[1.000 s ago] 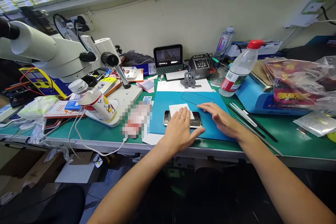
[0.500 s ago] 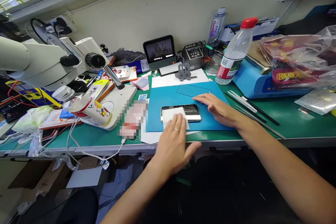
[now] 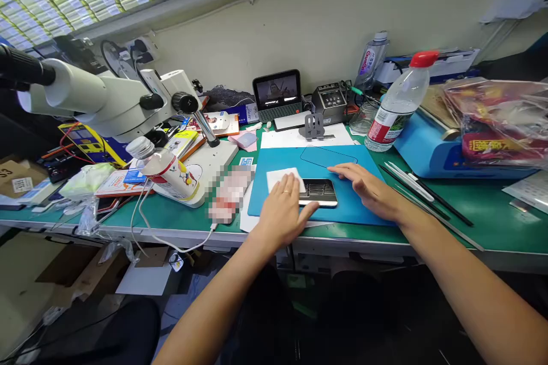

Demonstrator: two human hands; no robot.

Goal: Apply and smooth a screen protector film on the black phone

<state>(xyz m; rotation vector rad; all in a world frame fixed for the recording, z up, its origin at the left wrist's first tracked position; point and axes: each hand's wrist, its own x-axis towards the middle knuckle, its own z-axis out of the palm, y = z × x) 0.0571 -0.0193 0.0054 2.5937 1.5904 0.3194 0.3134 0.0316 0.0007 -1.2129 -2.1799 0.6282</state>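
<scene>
My left hand point(image 3: 283, 212) lies flat, fingers stretched together, on a white wipe point(image 3: 279, 177). The wipe covers the left end of a smartphone point(image 3: 323, 201), which lies across a blue mat point(image 3: 274, 157). The phone's bare right part shows a dark glossy face with reflections and a light edge. My right hand point(image 3: 369, 191) is open at the mat's right side, fingers stretched to the left, holding nothing. Just beyond its fingertips lies a thin dark rectangular outline point(image 3: 332, 151) on the mat; I cannot tell whether it is a loose frame or a drawn line.
Tweezers and thin tools point(image 3: 428, 199) lie right of the mat. A red-capped bottle point(image 3: 391, 117) stands behind them, beside a blue device point(image 3: 432, 148). On the left are a microscope point(image 3: 115, 102), a drink bottle point(image 3: 171, 174) and a blurred-out item with a cable point(image 3: 184, 250).
My left hand has slid the wipe leftward over the phone, baring more of its face. My right hand stays near the same part of the mat. The camera view has shifted.
</scene>
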